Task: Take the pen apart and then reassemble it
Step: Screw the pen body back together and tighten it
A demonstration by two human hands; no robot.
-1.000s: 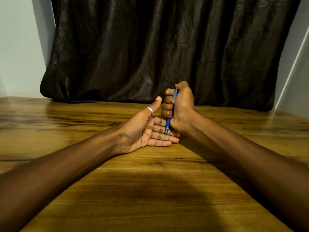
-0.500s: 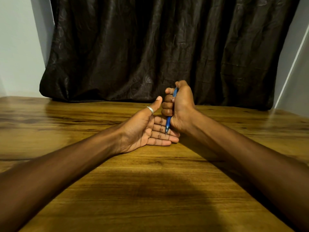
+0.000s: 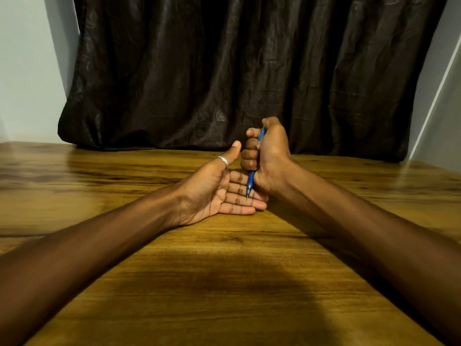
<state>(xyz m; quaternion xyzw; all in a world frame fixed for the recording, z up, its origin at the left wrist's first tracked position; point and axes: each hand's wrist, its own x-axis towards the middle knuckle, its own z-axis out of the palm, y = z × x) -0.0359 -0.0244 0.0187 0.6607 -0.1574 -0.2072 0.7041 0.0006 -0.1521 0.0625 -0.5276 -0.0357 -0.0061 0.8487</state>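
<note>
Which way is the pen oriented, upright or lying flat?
Upright, tip down. The blue pen stands in the right hand's closed fist, its point over the open left hand's fingers; contact cannot be told.

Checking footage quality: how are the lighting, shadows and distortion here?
Head view: dim, warm light; a broad dark shadow covers the near table; glare streaks its far left; wide-angle stretch enlarges the forearms; right hand, blue pen and left hand stay sharp.

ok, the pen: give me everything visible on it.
The pen is blue, plastic by the look, seemingly in one piece, held near upright in the closed right hand. Its metal-looking tip points down at the open left hand's fingers; whether it touches them is unclear. The fist hides mid-barrel; the top shows by the thumb.
</note>
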